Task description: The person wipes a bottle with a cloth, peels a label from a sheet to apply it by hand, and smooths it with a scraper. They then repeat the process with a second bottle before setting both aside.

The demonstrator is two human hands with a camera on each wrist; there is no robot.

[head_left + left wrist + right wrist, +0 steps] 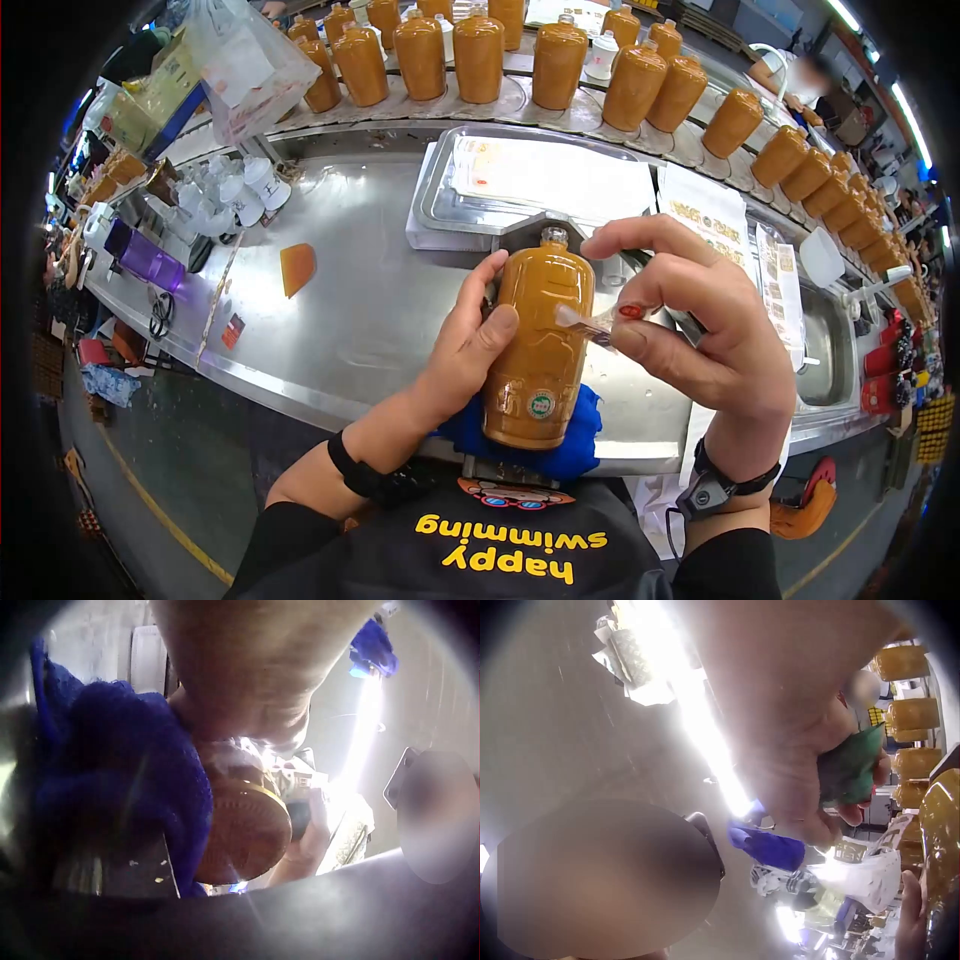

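An amber glossy bottle point(550, 350), with a green-and-white round mark near its base, is tilted over a blue cloth point(585, 435). My left hand point(465, 350) grips the bottle's left side, thumb on its front. Between thumb and index finger, my right hand point(715, 320) pinches a small translucent strip point(582, 322) at the bottle's right side; whether it touches the glass is unclear. A green piece point(851, 769) shows at the right hand's fingers in the right wrist view. The bottle's round base point(247, 832) appears beside the cloth point(127, 765) in the left wrist view.
Rows of amber bottles point(480, 60) line a curved conveyor behind. A metal tray point(430, 200) holds white sheets point(560, 172); label sheets point(785, 290) and a sink point(830, 345) lie right. Leftward are an orange piece point(296, 268), a purple bottle point(150, 262) and white cups.
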